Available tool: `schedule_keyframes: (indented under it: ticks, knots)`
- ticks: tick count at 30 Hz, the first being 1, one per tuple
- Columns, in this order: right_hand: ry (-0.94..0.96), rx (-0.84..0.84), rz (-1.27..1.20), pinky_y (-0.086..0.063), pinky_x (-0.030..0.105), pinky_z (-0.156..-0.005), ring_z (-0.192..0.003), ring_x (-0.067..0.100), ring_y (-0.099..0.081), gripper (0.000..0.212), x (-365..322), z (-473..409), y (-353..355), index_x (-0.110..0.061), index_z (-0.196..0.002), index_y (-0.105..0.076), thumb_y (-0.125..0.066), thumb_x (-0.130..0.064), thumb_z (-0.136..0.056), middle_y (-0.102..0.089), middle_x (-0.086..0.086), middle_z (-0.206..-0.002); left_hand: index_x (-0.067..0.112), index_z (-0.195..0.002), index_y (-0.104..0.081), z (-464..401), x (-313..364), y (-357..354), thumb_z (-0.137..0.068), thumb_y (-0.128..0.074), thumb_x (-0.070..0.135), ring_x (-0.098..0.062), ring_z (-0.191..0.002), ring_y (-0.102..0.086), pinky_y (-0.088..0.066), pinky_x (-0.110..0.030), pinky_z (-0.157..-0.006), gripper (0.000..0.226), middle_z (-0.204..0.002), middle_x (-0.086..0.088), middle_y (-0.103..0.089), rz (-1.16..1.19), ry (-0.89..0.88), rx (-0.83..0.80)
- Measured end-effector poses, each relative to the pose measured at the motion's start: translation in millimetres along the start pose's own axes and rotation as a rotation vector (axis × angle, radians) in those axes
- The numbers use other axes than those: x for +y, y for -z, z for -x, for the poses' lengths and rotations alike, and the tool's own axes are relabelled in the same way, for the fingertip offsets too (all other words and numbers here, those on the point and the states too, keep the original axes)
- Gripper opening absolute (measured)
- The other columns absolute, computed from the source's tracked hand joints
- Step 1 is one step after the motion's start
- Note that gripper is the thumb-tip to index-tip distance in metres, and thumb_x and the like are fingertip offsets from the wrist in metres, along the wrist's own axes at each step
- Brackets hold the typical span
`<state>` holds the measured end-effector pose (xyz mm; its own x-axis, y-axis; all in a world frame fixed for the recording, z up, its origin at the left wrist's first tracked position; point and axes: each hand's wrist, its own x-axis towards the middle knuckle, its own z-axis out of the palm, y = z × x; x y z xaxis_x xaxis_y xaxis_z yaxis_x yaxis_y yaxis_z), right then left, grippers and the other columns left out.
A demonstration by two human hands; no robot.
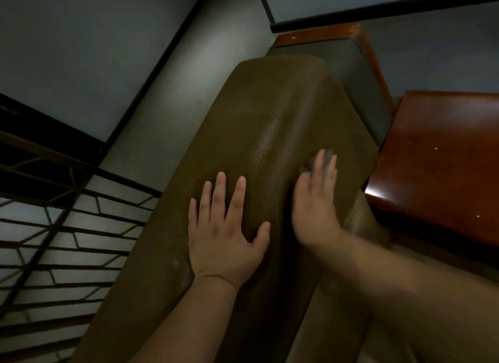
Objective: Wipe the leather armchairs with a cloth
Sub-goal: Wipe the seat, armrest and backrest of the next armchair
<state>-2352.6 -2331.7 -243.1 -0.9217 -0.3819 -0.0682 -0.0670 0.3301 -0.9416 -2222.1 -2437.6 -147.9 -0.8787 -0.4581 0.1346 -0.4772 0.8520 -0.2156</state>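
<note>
The brown leather armchair's top edge (272, 114) runs from the lower left to the upper middle of the head view. My left hand (226, 227) lies flat on the leather with its fingers spread. Just to its right, my right hand (313, 200) is blurred and presses a dark grey cloth (328, 157) against the leather with straight fingers. Only a small part of the cloth shows, past the fingertips; the rest is hidden under the hand.
A glossy reddish-brown wooden table (442, 157) stands right of the armchair. Behind it is another wooden piece with a dark side panel (359, 73). A dark metal window grille (62, 227) fills the lower left. Pale walls (81, 38) rise behind.
</note>
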Motion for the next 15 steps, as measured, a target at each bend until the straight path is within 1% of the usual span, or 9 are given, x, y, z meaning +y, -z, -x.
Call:
schedule_keyframes:
  ticks: [2,3,4,5,7,9,11,13,15]
  knots:
    - [0.2,-0.176,0.033,0.001,0.055,-0.128,-0.155,0.019,0.029,0.065,-23,56,-4,-0.027,-0.165,0.002,-0.013,-0.055,-0.108,0.034,-0.007,-0.166,0.034,-0.167,-0.017,0,-2,3,-0.095,-0.041,0.063,-0.028,-0.162,-0.014,-0.018,-0.058,-0.128,0.082,-0.176,-0.004,-0.014,0.0,-0.023,-0.006]
    - [0.241,-0.289,0.007,-0.001,0.056,-0.127,-0.154,0.017,0.033,0.067,-24,87,-8,-0.032,-0.164,0.009,-0.015,-0.055,-0.107,0.039,-0.009,-0.164,0.034,-0.167,-0.016,0,-3,5,-0.096,-0.04,0.061,-0.027,-0.162,-0.013,-0.017,-0.058,-0.129,0.08,-0.177,-0.003,-0.012,-0.006,-0.019,-0.009]
    - [0.277,-0.332,0.011,-0.003,0.057,-0.128,-0.153,0.016,0.034,0.068,-18,101,-6,-0.04,-0.161,0.019,-0.015,-0.059,-0.105,0.04,-0.009,-0.164,0.034,-0.167,-0.015,-1,-3,6,-0.096,-0.04,0.06,-0.026,-0.163,-0.011,-0.015,-0.057,-0.129,0.08,-0.177,-0.002,-0.011,-0.015,-0.004,-0.007]
    - [0.286,-0.34,0.011,-0.004,0.057,-0.128,-0.153,0.017,0.034,0.067,-7,95,-2,-0.047,-0.157,0.025,-0.013,-0.061,-0.103,0.04,-0.01,-0.164,0.035,-0.168,-0.013,-1,-2,7,-0.096,-0.04,0.06,-0.026,-0.163,-0.01,-0.014,-0.056,-0.13,0.08,-0.177,-0.002,-0.01,-0.028,0.008,-0.009]
    - [0.241,-0.276,0.016,-0.005,0.057,-0.128,-0.154,0.016,0.032,0.066,6,51,6,-0.053,-0.154,0.026,-0.016,-0.057,-0.103,0.037,-0.011,-0.166,0.035,-0.168,-0.011,-2,1,8,-0.095,-0.042,0.061,-0.027,-0.163,-0.01,-0.013,-0.055,-0.13,0.083,-0.177,-0.003,-0.01,-0.044,0.007,-0.011]
    - [0.073,-0.097,-0.082,-0.004,0.057,-0.129,-0.156,0.015,0.027,0.066,7,1,11,-0.046,-0.16,0.014,-0.02,-0.052,-0.105,0.028,-0.009,-0.17,0.035,-0.168,-0.008,-8,3,9,-0.095,-0.041,0.062,-0.027,-0.163,-0.009,-0.012,-0.055,-0.13,0.084,-0.177,-0.003,-0.009,-0.07,0.001,-0.024]
    - [-0.052,-0.014,-0.169,-0.002,0.059,-0.128,-0.157,0.018,0.021,0.065,0,-18,11,-0.036,-0.165,0.005,-0.02,-0.05,-0.106,0.02,-0.004,-0.172,0.035,-0.168,-0.006,-9,1,9,-0.097,-0.04,0.063,-0.027,-0.163,-0.007,-0.011,-0.055,-0.13,0.084,-0.177,-0.003,-0.008,-0.087,0.018,-0.045]
    - [-0.025,-0.057,-0.138,-0.005,0.061,-0.128,-0.158,0.022,0.02,0.066,-5,11,0,-0.034,-0.165,0.006,-0.019,-0.05,-0.106,0.02,-0.001,-0.173,0.034,-0.168,-0.008,-5,1,9,-0.097,-0.039,0.062,-0.027,-0.163,-0.008,-0.011,-0.055,-0.13,0.082,-0.177,-0.004,-0.009,-0.069,0.018,-0.033]
    - [0.146,-0.212,-0.067,-0.01,0.062,-0.127,-0.159,0.028,0.018,0.067,-11,81,-11,-0.034,-0.165,0.011,-0.017,-0.052,-0.106,0.02,0.004,-0.172,0.032,-0.168,-0.012,-3,1,8,-0.098,-0.038,0.06,-0.027,-0.163,-0.01,-0.013,-0.056,-0.13,0.08,-0.177,-0.003,-0.011,-0.043,0.003,-0.015]
